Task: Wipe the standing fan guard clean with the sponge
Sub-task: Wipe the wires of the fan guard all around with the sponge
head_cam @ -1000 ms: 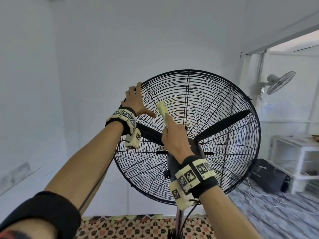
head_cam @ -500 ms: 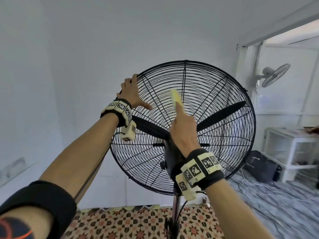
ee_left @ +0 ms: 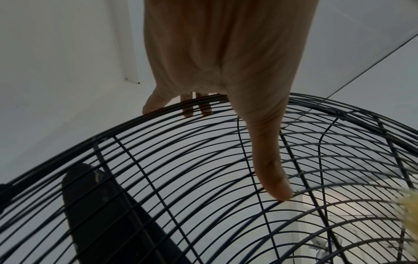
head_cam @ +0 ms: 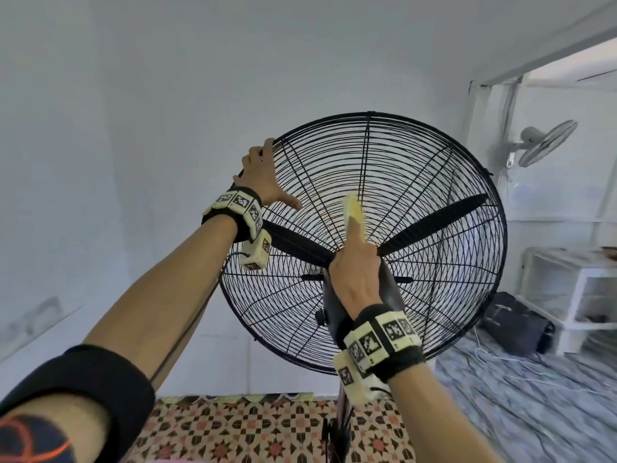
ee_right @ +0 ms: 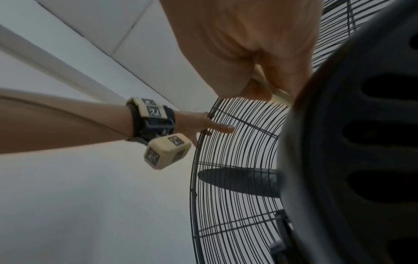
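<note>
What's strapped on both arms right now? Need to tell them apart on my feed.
Both wrists carry a black band set with cream blocks bearing black-and-white square markers, plus a cream cube hanging below: left wrist band, right wrist band. The left arm also wears a black elbow sleeve, with an orange-and-dark marking below it.

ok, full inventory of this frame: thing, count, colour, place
round wire fan guard: 1, black, centre, on stand
fan blades: 3 visible, black, behind guard
rectangular foam sponge: 1, yellow, against guard above hub
wall-mounted fan: 1, white, far right
shelf unit: 1, white, right
soft bag: 1, black, floor by shelf
patterned floor tiles: orange-red, below
left hand: grips guard rim, upper left
right hand: holds sponge
</note>
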